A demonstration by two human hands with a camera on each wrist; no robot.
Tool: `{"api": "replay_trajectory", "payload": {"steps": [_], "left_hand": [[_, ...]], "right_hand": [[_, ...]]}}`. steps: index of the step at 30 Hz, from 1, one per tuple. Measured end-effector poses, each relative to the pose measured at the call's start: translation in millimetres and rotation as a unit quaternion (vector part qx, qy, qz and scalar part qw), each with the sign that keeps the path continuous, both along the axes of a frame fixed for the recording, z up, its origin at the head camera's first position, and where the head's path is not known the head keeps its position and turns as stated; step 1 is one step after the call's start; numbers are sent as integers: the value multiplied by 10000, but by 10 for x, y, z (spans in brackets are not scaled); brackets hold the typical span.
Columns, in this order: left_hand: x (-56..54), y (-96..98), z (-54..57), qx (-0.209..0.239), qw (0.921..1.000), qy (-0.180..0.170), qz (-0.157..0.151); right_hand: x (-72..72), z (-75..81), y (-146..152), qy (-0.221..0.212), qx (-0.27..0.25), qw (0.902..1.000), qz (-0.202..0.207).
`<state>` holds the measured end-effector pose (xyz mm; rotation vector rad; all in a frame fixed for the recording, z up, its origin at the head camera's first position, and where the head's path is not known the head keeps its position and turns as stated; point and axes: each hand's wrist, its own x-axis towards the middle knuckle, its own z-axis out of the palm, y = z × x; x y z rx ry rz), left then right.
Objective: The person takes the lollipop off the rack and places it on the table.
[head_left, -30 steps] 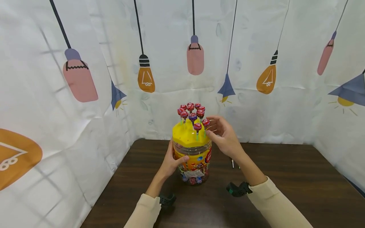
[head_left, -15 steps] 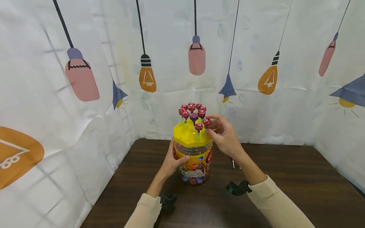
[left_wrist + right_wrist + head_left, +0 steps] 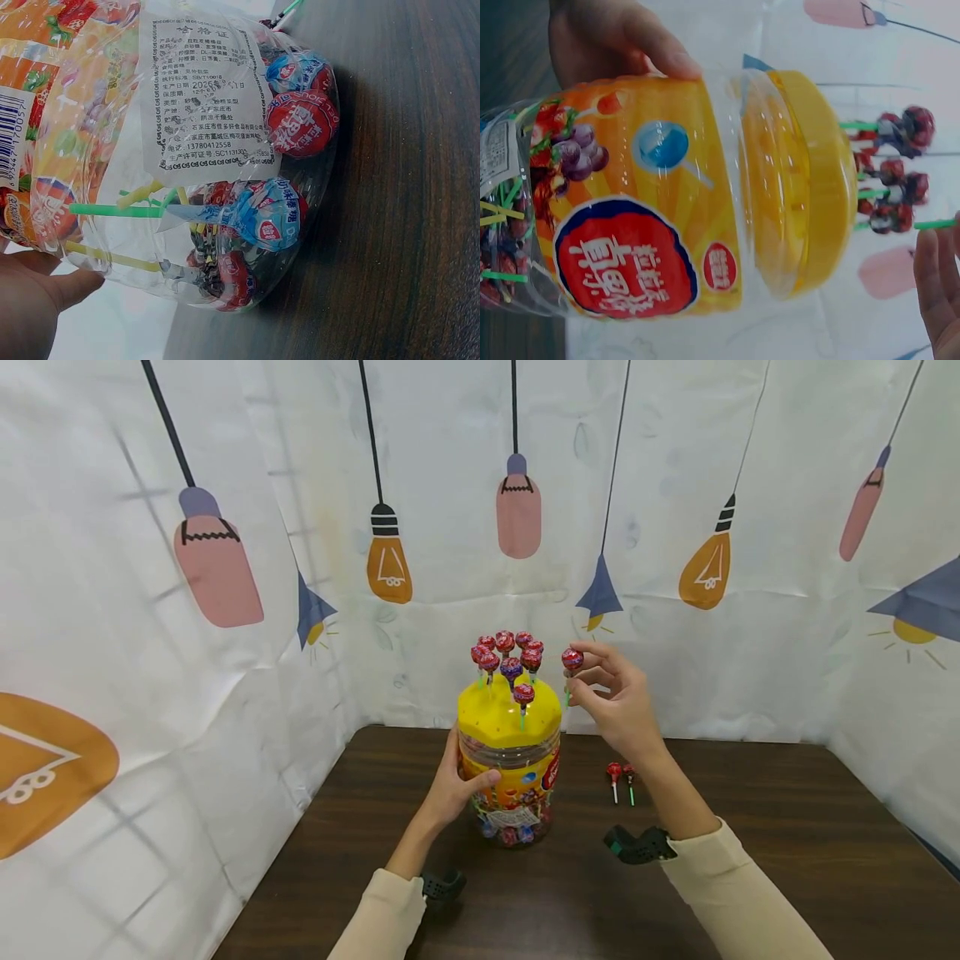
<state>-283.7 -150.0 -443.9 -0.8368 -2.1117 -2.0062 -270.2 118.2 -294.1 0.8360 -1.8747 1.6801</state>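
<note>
A clear plastic candy jar [image 3: 517, 781] with a yellow lid [image 3: 491, 714] stands on the table. Several wrapped lollipops [image 3: 511, 668] stick up from holes in that lid. My left hand [image 3: 450, 785] grips the jar's left side, its thumb across the front label. To the right of the lid, my right hand [image 3: 618, 697] pinches one red-wrapped lollipop [image 3: 572, 660] by its green stick, held upright and apart from the lid. The left wrist view shows more lollipops [image 3: 277, 214] inside the jar's bottom. In the right wrist view, the green stick [image 3: 935, 224] shows at the fingertips.
Two lollipops [image 3: 614, 772] lie side by side on the dark wooden table [image 3: 735, 843], right of the jar. A white curtain [image 3: 450, 577] printed with lamps hangs behind and at both sides. Each wrist wears a black band [image 3: 637, 845].
My right hand has drawn a lollipop out of the lid's right side and moved right with it. The two lollipops on the table now show fully. My left hand stays on the jar.
</note>
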Motion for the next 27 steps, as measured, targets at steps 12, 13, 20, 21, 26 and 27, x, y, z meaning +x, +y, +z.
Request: {"api": "replay_trajectory", "payload": {"steps": [12, 13, 20, 21, 26, 27], "left_hand": [[-8, 3, -8, 64, 9999, -40, -111], [-6, 4, -5, 57, 9999, -46, -108], [-3, 10, 1, 32, 9999, -67, -73], [-4, 8, -3, 21, 10000, -60, -65], [-4, -1, -14, -17, 10000, -39, -19], [-4, -2, -12, -10, 10000, -34, -22]], "right_hand": [[-59, -378, 283, -484, -434, 9975, -279], [-68, -431, 305, -568, -492, 9967, -304], [-134, -739, 448, -945, -802, 9914, -414], [-142, -775, 471, -993, -814, 9908, -426], [-197, -909, 591, -1200, -849, 9885, -358], [-208, -926, 616, -1220, -854, 9883, -336]]}}
